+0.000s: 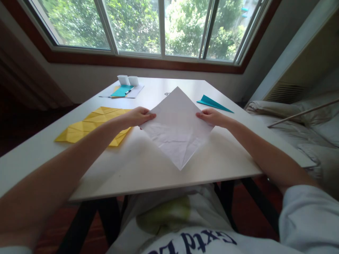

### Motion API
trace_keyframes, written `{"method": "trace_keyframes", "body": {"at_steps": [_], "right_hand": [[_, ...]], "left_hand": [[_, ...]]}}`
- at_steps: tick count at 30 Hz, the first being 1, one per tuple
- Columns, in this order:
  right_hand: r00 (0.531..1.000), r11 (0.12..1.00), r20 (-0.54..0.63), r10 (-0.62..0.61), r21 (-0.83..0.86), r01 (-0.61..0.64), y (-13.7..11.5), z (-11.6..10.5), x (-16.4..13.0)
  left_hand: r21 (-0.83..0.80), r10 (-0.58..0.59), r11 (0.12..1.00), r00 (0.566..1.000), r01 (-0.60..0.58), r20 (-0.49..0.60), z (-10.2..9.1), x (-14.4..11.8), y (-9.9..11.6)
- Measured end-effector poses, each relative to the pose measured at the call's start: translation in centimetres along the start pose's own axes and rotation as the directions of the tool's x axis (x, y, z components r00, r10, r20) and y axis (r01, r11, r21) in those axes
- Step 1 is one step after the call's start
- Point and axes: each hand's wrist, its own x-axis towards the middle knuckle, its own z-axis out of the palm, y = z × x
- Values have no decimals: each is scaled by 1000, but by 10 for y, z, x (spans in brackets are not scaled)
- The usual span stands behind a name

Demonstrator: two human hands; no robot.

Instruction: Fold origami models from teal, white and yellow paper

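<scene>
A white sheet of paper (178, 123) is held up over the near half of the table, turned so one corner points at me and one away. Faint creases run across its lower part. My left hand (140, 116) pinches the left corner, thumb on top and fingers mostly hidden beneath. At the opposite corner my right hand (210, 117) grips the paper the same way. Left of the sheet, partly behind my left forearm, lies a creased yellow paper (90, 121). Beyond my right hand rests a folded teal paper plane (213, 103).
The white table (159, 181) has its near edge close to my lap. Toward its far left are two white folded-paper boxes (123, 79), teal paper (122, 91) and a pen (129, 90). A small dark object (166, 94) shows behind the sheet. A window (161, 28) stands beyond.
</scene>
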Motion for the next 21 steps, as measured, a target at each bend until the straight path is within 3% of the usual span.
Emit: {"method": "trace_keyframes", "body": {"at_steps": [6,11,15,18,21], "right_hand": [[997,993,-10,82,83,-81,5,-2,3],[991,940,3,132,318,-126,11,-2,7],[978,869,-2,208,460,-184,5,0,5],[971,848,17,238,483,-217,0,3,3],[972,819,25,233,534,-210,-3,6,2]], "left_hand": [[-315,-28,948,998,45,56,-4,1,-1],[-537,-76,844,991,7,-106,-3,3,2],[-521,-98,853,981,-5,-170,3,2,4],[-541,-43,841,996,-8,-83,9,-2,6],[-564,85,826,990,-7,112,14,-6,6]]}}
